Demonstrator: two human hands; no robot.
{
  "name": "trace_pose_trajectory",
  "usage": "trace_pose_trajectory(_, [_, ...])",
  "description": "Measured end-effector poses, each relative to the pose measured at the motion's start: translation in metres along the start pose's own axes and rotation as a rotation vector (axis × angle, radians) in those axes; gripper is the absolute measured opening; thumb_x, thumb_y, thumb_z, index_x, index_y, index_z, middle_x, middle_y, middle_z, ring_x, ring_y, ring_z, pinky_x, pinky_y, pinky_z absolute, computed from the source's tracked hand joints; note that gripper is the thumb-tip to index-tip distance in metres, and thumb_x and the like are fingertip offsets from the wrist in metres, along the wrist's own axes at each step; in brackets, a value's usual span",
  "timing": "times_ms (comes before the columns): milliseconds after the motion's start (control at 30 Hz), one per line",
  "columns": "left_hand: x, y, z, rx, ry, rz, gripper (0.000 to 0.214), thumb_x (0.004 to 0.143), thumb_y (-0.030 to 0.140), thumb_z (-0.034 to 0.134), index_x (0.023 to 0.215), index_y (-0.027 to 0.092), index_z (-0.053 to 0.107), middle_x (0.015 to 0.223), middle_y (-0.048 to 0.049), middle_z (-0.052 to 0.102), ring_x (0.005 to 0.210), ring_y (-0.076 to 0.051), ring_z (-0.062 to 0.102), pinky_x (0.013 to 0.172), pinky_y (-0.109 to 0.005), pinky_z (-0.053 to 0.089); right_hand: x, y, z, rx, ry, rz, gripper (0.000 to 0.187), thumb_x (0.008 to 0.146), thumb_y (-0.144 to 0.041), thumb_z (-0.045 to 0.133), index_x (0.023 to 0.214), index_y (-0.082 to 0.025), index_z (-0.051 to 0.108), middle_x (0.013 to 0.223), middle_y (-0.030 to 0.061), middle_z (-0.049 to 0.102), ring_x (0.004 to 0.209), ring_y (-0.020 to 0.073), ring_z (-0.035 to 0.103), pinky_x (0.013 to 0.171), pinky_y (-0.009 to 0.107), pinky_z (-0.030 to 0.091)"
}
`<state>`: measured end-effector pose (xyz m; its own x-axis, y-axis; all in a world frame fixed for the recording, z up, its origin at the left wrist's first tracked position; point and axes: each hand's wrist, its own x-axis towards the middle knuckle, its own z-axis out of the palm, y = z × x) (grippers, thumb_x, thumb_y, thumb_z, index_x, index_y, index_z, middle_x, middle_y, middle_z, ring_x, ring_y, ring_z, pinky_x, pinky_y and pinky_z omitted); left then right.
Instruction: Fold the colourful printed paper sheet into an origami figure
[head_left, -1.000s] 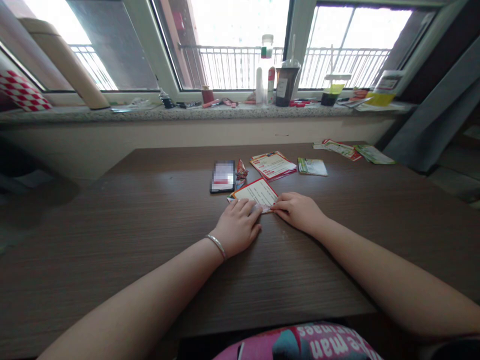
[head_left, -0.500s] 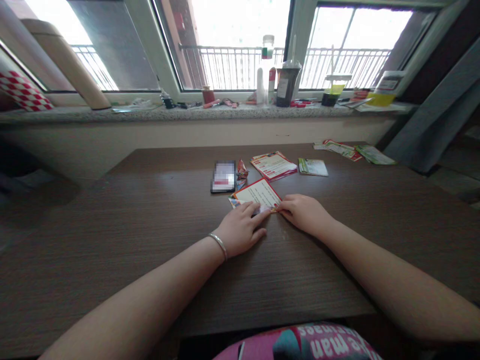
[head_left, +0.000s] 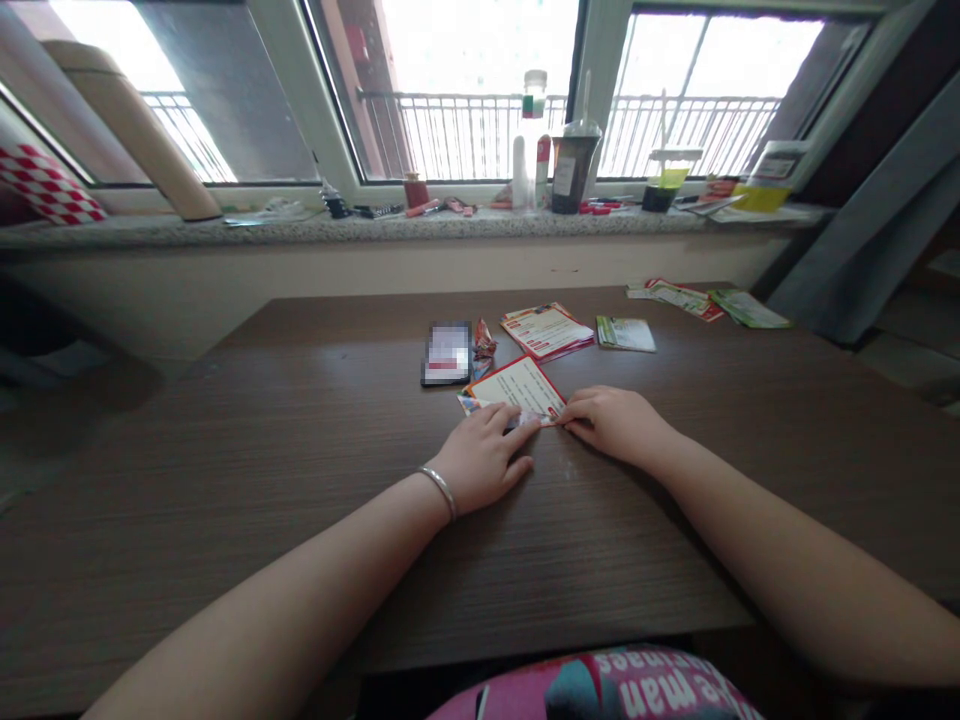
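A red-bordered paper leaflet [head_left: 516, 385] lies flat on the brown wooden table [head_left: 300, 480], partly folded. My left hand [head_left: 484, 458], with a silver bracelet at the wrist, lies on its near edge with fingers stretched flat. At the leaflet's near right corner my right hand [head_left: 615, 420] has its fingers curled together and pressed on the paper. Just beyond the leaflet lies a dark phone [head_left: 447, 353] with a crumpled wrapper [head_left: 482, 346] beside it.
A stack of similar leaflets [head_left: 546, 331] and a green card [head_left: 625, 333] lie farther back, more leaflets [head_left: 679, 297] at the far right. The stone windowsill [head_left: 225, 228] holds bottles, drink cups [head_left: 572, 170] and small clutter. A grey curtain [head_left: 862, 230] hangs at right.
My right hand has slid a little to the right along the leaflet's near edge. My left hand's fingers have spread out flatter on the paper.
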<state>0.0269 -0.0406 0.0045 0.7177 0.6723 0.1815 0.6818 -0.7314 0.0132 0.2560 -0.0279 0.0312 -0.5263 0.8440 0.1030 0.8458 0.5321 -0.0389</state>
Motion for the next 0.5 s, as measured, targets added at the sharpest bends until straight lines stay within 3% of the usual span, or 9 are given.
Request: trace_pose_trajectory(500, [-0.0015, -0.0004, -0.0042, 0.005, -0.037, -0.001, 0.050, 0.092, 0.045, 0.041, 0.136, 0.022, 0.039, 0.135, -0.0114, 0.044, 0.125, -0.027, 0.039, 0.108, -0.043, 0.029, -0.0007, -0.0031, -0.0070, -0.009, -0.062, 0.053, 0.023, 0.086, -0.033, 0.051, 0.095, -0.035, 0.072, 0.100, -0.0026, 0.067, 0.085, 0.0152, 0.063, 0.065, 0.024, 0.042])
